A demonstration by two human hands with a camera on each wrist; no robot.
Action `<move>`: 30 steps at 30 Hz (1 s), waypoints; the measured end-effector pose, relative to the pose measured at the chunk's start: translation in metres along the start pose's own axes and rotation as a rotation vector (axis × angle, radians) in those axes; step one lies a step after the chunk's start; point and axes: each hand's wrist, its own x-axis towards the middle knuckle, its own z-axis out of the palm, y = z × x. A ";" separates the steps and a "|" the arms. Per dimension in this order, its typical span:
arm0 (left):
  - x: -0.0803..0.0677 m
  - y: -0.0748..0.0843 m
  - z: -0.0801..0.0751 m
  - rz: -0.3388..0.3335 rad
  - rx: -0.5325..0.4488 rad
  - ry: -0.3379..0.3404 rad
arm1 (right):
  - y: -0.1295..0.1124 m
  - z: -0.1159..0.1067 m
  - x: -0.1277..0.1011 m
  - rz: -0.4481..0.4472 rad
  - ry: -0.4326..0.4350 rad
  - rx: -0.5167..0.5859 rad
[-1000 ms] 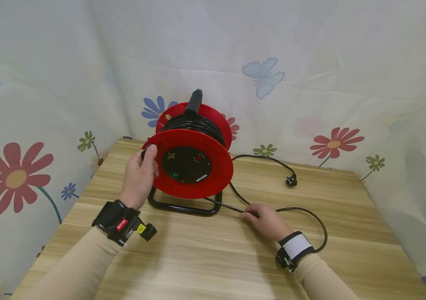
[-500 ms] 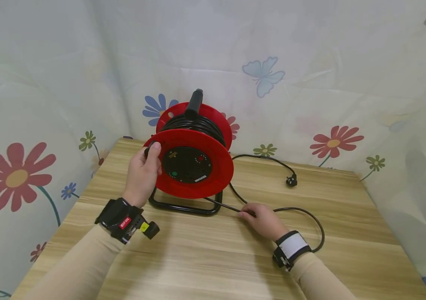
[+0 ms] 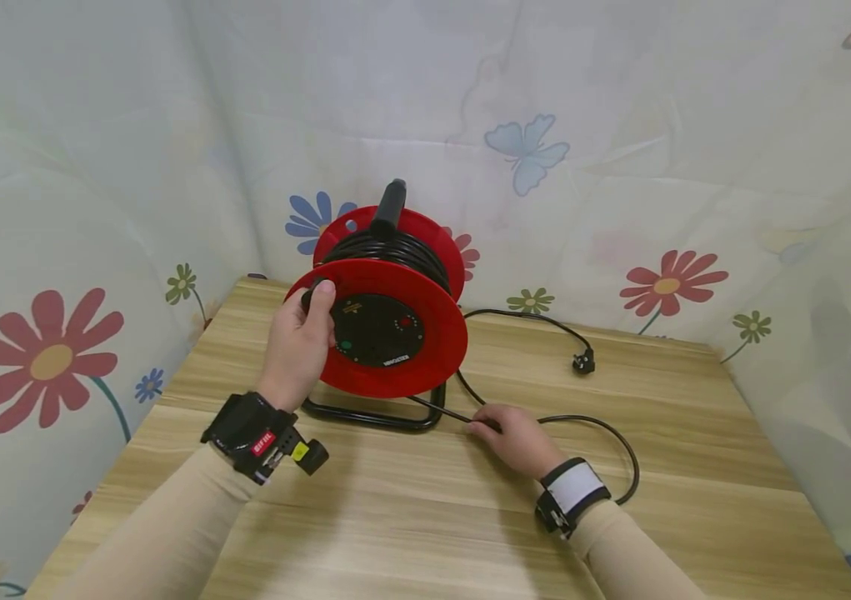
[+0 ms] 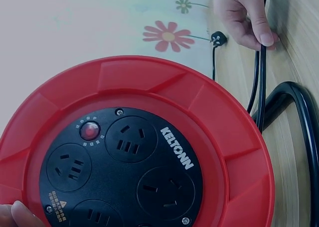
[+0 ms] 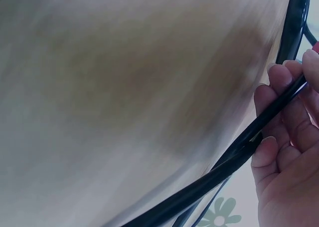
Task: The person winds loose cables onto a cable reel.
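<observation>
A red cable reel with black cable wound between its flanges stands on the wooden table. My left hand grips the black crank knob at the upper left of the front flange. In the left wrist view the black socket panel faces the camera, with a red button and "KELTONN" lettering. Right of the reel, low over the table, my right hand pinches the black cable. The right wrist view shows the cable running across the fingers under the thumb.
The reel's black tube frame rests on the wooden table, its carrying handle on top. A loose cable end with a black plug lies back right. A flower-printed curtain surrounds the table.
My left hand has moved slightly right and up with the knob, and the front face has turned a little clockwise. My right hand has shifted slightly left, and the cable loop has drawn left.
</observation>
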 end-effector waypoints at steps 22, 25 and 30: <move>0.008 -0.006 0.008 0.019 0.120 -0.046 | -0.009 0.010 0.009 -0.066 0.010 -0.001; 0.012 -0.018 0.009 0.016 0.142 -0.043 | -0.010 0.010 0.009 -0.056 0.010 -0.005; 0.015 -0.025 0.009 0.028 0.169 -0.040 | -0.011 0.012 0.010 -0.056 0.010 -0.004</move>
